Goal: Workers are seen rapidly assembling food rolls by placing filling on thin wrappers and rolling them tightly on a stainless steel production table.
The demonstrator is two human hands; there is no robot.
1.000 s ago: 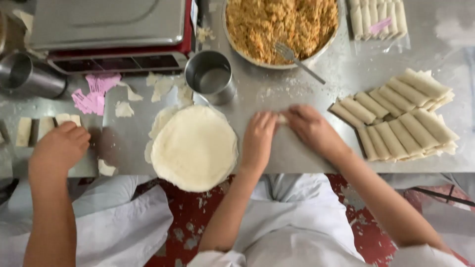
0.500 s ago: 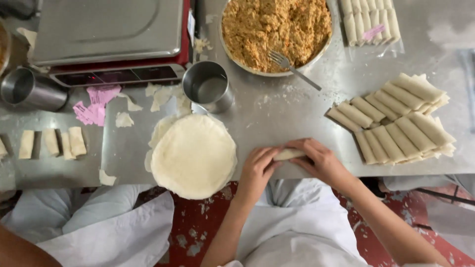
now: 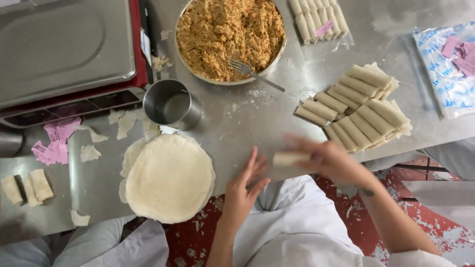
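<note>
A person's right hand (image 3: pixel 329 158) holds a freshly rolled pastry roll (image 3: pixel 289 158) in closed fingers just above the front edge of the steel bench (image 3: pixel 247 118). The roll's long axis runs left to right, jutting out leftward from the fingertips. The stack of finished rolls (image 3: pixel 358 111) lies just beyond and to the right of this hand, nearer the bench's right side. The left hand (image 3: pixel 245 185) rests empty at the front edge, fingers spread, beside the pile of round wrappers (image 3: pixel 168 180).
</note>
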